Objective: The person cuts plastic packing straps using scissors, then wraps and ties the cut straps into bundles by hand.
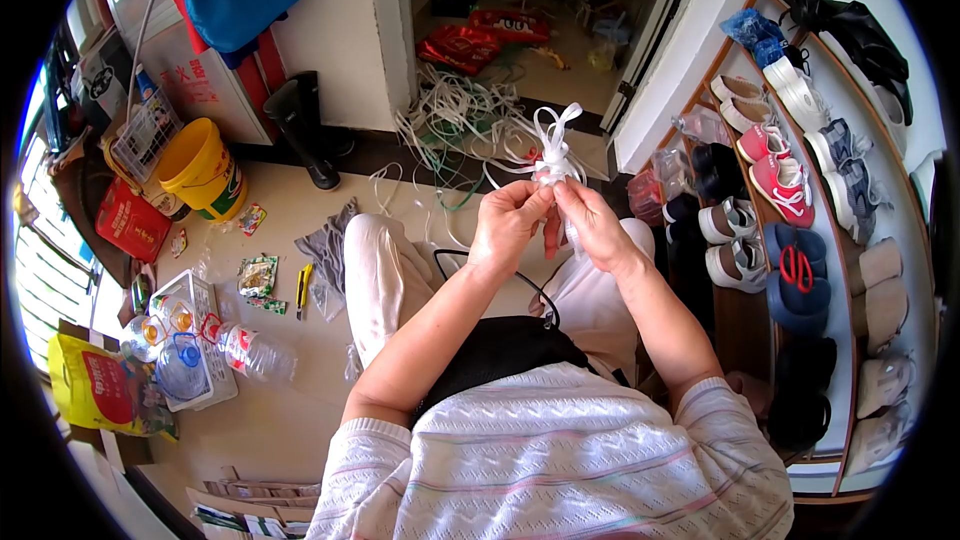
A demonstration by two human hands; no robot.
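Both hands meet above my knees around a bundle of white plastic strap (556, 150), whose loops stick up past the fingertips. My left hand (510, 225) pinches its lower left side between thumb and fingers. From the right, my right hand (597, 225) grips the same bundle, thumb close to the other thumb. A strand hangs below between the hands. Just beyond lies a tangled heap of white and green strapping (460, 125) on the floor by the doorway. The exact weave under my fingers is hidden.
A shoe rack (840, 340) full of shoes stands on the right, red scissors (796, 268) on it. To the left are a yellow bucket (203, 170), black boots (300, 130), a white basket (215, 380) with bottles, a yellow-black cutter (303, 290) and a grey cloth (330, 245).
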